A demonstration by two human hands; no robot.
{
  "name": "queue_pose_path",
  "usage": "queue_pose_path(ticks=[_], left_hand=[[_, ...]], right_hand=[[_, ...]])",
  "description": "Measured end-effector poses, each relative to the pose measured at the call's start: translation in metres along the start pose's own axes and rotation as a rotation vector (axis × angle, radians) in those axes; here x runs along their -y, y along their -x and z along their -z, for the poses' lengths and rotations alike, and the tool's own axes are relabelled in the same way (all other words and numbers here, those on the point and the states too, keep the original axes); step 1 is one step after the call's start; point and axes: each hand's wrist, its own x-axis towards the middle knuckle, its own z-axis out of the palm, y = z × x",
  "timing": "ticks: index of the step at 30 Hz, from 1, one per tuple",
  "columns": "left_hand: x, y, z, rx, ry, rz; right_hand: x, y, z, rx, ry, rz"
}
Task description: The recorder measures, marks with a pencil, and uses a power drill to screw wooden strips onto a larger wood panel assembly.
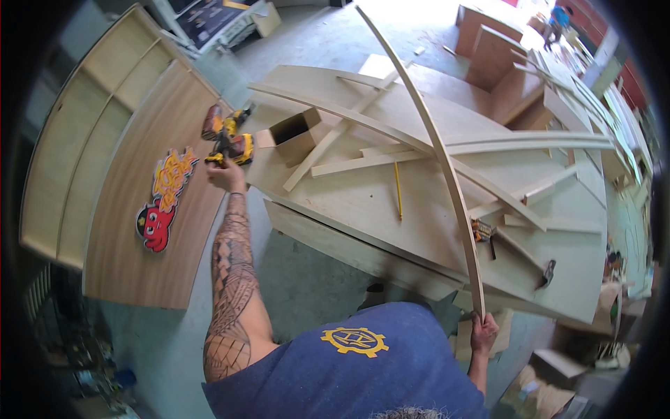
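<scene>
Up at centre left of the head view, the left hand (225, 173) reaches out on a straight arm and curls its fingers round the grip of a yellow and black cordless drill (232, 140), which rests on the near left corner of the pale plywood table (363, 202). At lower right, the right hand (483, 334) is wrapped tight round the near end of a long, thin, curved strip of pale wood (447, 167); the strip arcs from that hand up across the table to the top centre of the frame, lifted clear of the boards under it.

Just right of the drill sits a small open cardboard box (296, 133), its inside dark, so what it holds cannot be told. Loose pale wooden battens (363, 162) lie crossed over the table top, with a yellow pencil (398, 190) among them.

Bare concrete floor (307, 286) shows between the table's near edge and the person's body. To the left lies a brown wooden panel with a red and yellow sticker (164, 202), and beyond it a pale wooden shelf unit (77, 140) fills the upper left.
</scene>
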Motion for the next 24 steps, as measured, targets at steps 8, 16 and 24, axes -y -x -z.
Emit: queue_pose_path(ticks=[8, 16, 24], left_hand=[[0.038, -0.139, -0.128, 0.708, 0.079, -0.289], [0.099, -0.178, -0.089, 0.688, -0.377, -0.749], [0.083, -0.141, -0.056, 0.754, 0.024, -0.385]], right_hand=[[0.024, -0.017, -0.012, 0.154, 0.044, 0.118], [0.03, -0.015, 0.001, 0.245, 0.104, 0.008], [0.008, 0.013, 0.019, 0.245, 0.195, -0.032]])
